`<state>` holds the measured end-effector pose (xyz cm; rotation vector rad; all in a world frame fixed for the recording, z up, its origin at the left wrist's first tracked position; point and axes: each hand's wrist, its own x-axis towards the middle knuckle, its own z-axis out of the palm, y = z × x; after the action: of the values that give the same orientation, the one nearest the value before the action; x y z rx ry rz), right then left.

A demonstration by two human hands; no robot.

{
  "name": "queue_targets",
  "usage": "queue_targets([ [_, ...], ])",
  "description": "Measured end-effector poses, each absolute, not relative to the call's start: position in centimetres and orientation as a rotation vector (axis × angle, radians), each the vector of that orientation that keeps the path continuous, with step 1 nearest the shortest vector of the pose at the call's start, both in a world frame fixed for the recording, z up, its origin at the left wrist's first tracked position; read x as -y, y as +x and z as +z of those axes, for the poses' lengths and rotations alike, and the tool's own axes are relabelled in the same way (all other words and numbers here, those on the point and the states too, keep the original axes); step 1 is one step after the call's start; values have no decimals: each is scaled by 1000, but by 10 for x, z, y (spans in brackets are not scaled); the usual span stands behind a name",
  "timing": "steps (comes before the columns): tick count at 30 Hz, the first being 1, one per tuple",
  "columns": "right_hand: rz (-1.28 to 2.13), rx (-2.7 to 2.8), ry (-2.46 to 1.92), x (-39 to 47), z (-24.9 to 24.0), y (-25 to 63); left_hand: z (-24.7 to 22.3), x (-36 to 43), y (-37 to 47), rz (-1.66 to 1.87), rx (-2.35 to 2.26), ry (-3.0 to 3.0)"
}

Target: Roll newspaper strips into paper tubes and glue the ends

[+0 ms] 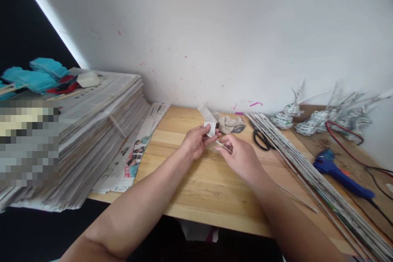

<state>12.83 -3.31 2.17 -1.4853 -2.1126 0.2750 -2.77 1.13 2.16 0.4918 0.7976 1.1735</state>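
Note:
My left hand (194, 142) is closed on a strip of newspaper (206, 114), pinched between thumb and fingers. The strip bends over the fingers, and its far end sticks up toward the wall. Just to the right, my right hand (240, 156) pinches a thin white rolled-paper stick (223, 145) whose tip points at the left fingers. Whether the stick joins the strip is too small to tell. A crumpled beige cloth (229, 123) lies just behind both hands. Black-handled scissors (261, 140) rest to the right of the cloth.
A tall newspaper stack (123, 102) stands at left, with blue pieces (46, 74) on top. Many paper sticks (310, 176) lie along the right side. Beyond them are a blue glue gun (344, 176) with its cord and several woven paper figures (285, 115) by the wall.

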Motion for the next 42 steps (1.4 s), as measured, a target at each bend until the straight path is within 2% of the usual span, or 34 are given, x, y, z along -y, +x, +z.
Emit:
queue_targets([
  [4,210,2169,-1540,32,22,129,23,-11,-28,1177,-786,478],
  [11,256,2040,-1477,28,21,127,22,-12,-29,1195,-785,486],
  [16,341,2170,-1467,26,21,126,27,-13,-31,1206,-776,473],
  [25,194,2215,-1506,14,52,108,30,-21,-40,1268,-733,410],
  [28,251,2248,-1552,4,58,103,31,-25,-44,1298,-722,379],
  [31,299,2196,-1499,-1,54,100,31,-28,-46,1322,-720,355],
  [38,25,2254,-1476,6,38,99,31,-26,-46,1306,-728,374],
  [42,136,2318,-1499,7,37,102,31,-26,-45,1292,-757,393],
])
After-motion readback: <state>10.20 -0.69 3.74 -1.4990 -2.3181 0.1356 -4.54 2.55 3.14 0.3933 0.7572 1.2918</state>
